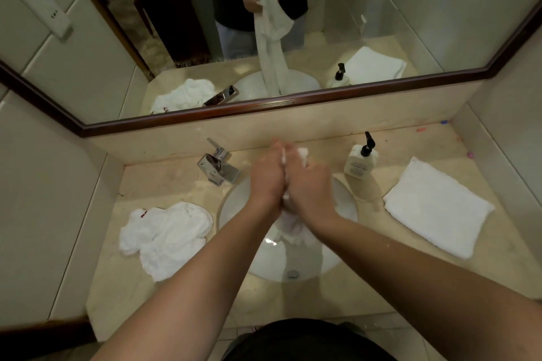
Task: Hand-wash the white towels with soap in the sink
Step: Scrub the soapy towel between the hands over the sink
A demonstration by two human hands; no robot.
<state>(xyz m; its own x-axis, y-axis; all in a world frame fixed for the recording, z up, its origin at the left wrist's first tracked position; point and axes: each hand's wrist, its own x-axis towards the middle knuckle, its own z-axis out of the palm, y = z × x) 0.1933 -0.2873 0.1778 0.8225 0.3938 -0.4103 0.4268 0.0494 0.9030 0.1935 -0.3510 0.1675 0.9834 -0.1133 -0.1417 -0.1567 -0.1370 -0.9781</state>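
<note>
My left hand (268,176) and my right hand (308,182) are pressed close together above the round white sink (234,202). Both grip a wet white towel (290,231), which hangs from between them down into the basin. The mirror shows the towel hanging long and twisted from my hands. A crumpled white towel (164,236) lies on the counter left of the sink. A folded white towel (437,208) lies on the right. A white soap bottle with a black pump (359,161) stands behind the sink on the right.
A chrome tap (218,165) stands at the sink's back left. The beige stone counter (381,281) runs between tiled walls. A dark-framed mirror (264,108) hangs above the backsplash. The sink's drain (292,273) is at the near side.
</note>
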